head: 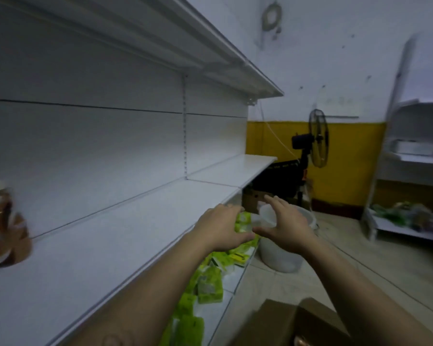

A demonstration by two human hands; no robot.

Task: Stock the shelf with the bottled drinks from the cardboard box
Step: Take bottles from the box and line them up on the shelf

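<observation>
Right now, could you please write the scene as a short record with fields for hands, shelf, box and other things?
left hand: open, holding nothing
right hand: open, holding nothing, close beside the left hand
shelf: white, brown bottled drinks at its far left, blurred
cardboard box: bottom right of view, partly cut off
other: green packets below the shelf; white bucket on floor; black fan farther back

- A small shop is suggested by white retail shelving with slotted uprights.
- Below it, green packets are displayed in rows.
</observation>
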